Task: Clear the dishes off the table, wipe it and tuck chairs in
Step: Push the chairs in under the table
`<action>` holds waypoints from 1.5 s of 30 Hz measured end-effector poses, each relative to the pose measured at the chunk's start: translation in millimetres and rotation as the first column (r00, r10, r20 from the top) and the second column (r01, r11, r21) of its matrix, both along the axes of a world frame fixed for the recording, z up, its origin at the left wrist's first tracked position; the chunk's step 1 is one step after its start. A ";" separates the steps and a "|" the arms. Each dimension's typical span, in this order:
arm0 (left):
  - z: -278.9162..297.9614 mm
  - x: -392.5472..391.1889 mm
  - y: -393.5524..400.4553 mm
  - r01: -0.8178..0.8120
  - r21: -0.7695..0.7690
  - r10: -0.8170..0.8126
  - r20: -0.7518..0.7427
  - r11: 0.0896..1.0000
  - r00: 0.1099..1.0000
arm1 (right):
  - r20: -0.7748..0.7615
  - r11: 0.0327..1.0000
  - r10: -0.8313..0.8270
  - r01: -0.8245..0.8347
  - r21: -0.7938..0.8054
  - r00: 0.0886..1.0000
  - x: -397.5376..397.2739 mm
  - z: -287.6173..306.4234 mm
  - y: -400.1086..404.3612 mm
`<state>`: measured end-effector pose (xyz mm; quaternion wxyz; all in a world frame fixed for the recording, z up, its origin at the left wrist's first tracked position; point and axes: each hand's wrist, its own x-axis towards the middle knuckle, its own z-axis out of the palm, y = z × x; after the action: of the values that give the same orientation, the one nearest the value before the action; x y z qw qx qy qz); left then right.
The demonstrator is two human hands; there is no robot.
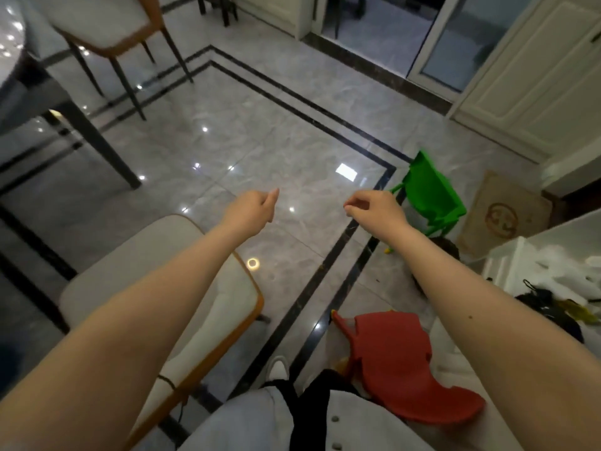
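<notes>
Head view. The table [19, 70] was cut off by the frame's left edge; only a glossy corner of its top and one dark leg showed, and whether any dishes stood on it could not be seen. The near chair [156, 271], pale seat with an orange rim, was partly hidden under the left forearm and stood apart from the table leg, not tucked in. A far chair [107, 24], cropped at the top edge, stood just beyond the table corner. The left hand [252, 209] and right hand [374, 206] hung over bare floor beyond the near chair, fingers loosely curled and holding nothing. A wide stretch of glossy grey tiled floor [260, 138], banded by dark inlay strips, lay open between the near chair and a doorway. A green plastic chair [432, 193] and a red plastic chair [396, 362] stood to the right of the near chair, the red one closer to it. Items on a white shelf [533, 255] at the right edge were too blurred to identify.
</notes>
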<state>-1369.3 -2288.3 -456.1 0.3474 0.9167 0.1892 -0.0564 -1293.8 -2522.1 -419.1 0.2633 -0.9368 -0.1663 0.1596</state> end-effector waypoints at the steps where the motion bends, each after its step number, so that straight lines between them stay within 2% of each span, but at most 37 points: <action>1: -0.8 -7.6 6.8 -0.045 -0.004 0.045 -0.003 0.999 0.999 | -0.016 0.999 0.039 -0.039 0.002 0.999 0.6 -0.9 11.4; 7: 0.6 -64.5 50.4 -0.314 -0.075 0.309 -0.074 0.946 0.948 | -0.104 0.954 0.299 -0.296 0.047 0.949 -1.0 -2.9 84.1; 10: 5.4 -102.1 75.3 -0.481 -0.061 0.474 -0.102 0.875 0.875 | -0.117 0.911 0.411 -0.402 0.089 0.904 -10.4 -3.4 124.0; 14: 11.4 -159.9 92.6 -0.654 0.006 0.653 -0.075 0.756 0.754 | -0.154 0.799 0.602 -0.591 0.115 0.784 -36.1 -4.8 167.3; 16: 13.5 -190.6 92.5 -0.702 0.077 0.705 -0.123 0.708 0.698 | -0.160 0.734 0.679 -0.669 0.119 0.716 -53.2 -5.5 185.6; 18: 14.2 -225.5 89.6 -0.720 0.173 0.740 -0.202 0.672 0.642 | -0.166 0.691 0.718 -0.721 0.056 0.676 -71.2 -9.7 201.8; 21: 8.5 -275.3 80.8 -0.714 0.274 0.762 -0.307 0.644 0.570 | -0.256 0.657 0.706 -0.746 -0.110 0.660 -89.7 -25.9 213.2; 24: -3.8 -329.1 71.9 -0.739 0.371 0.820 -0.369 0.562 0.438 | -0.403 0.635 0.639 -0.745 -0.203 0.655 -107.9 -46.1 211.9; 27: -13.7 -370.7 58.9 -0.781 0.398 0.851 -0.428 0.480 0.305 | -0.465 0.636 0.563 -0.718 -0.283 0.683 -119.7 -65.6 204.7; 29: -20.9 -387.6 51.0 -0.823 0.378 0.854 -0.469 0.423 0.224 | -0.470 0.649 0.516 -0.685 -0.330 0.716 -124.3 -77.6 203.2; 31: -29.0 -393.4 46.9 -0.921 0.234 0.863 -0.477 0.310 0.169 | -0.450 0.651 0.506 -0.668 -0.360 0.735 -128.7 -87.0 203.9; 33: -33.3 -390.2 48.4 -0.974 0.099 0.879 -0.457 0.203 0.136 | -0.448 0.658 0.472 -0.641 -0.394 0.759 -129.6 -91.6 204.9; 35: -36.2 -386.6 51.6 -0.986 0.068 0.892 -0.440 0.150 0.105 | -0.440 0.665 0.448 -0.620 -0.418 0.778 -130.3 -95.6 207.5; 41: -43.9 -389.2 64.8 -0.975 0.132 0.905 -0.411 0.177 0.108 | -0.357 0.661 0.478 -0.596 -0.456 0.803 -127.4 -104.1 219.8; 45: -44.6 -383.5 80.6 -0.978 0.143 0.912 -0.401 0.151 0.083 | -0.353 0.659 0.501 -0.613 -0.437 0.790 -119.8 -100.9 242.3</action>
<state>-1752.8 -2207.6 -500.6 0.3267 0.5084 0.7966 -0.0174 -1413.7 -2279.7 -520.0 -0.0523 -0.8530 -0.3681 0.3662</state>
